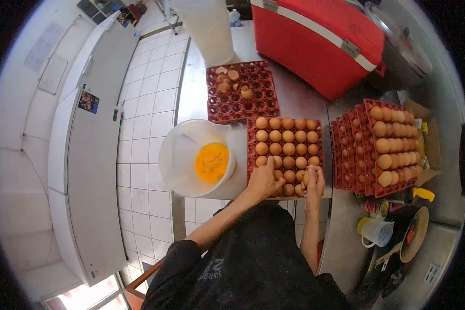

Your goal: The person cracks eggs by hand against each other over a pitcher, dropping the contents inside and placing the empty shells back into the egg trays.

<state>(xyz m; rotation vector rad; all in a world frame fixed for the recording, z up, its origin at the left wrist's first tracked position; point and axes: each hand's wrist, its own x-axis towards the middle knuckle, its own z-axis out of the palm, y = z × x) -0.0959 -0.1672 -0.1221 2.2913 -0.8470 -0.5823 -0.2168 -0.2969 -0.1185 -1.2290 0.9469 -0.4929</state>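
A red egg tray (pixel 249 135) filled with brown eggs (pixel 288 136) lies on the metal table in front of me. My left hand (pixel 265 182) is at the tray's near left part, its fingers and thumb curled around an egg in the tray. At the near right corner, my right hand (pixel 314 185) grips another brown egg (pixel 306 179), partly covered by the fingers. Left of the tray stands a translucent plastic pitcher (pixel 178 155) with beaten-looking yellow egg (pixel 212 163) at its bottom. Beyond, a second red tray (pixel 243 109) holds several cracked eggshells (pixel 223 85).
On the right, stacked trays of eggs (pixel 380 150) stand beside a measuring jug (pixel 378 232) and a pan (pixel 414 235). A red cooler box (pixel 315 46) and a tall whitish container (pixel 206 31) are at the back. White chest freezers (pixel 88 181) line the left wall.
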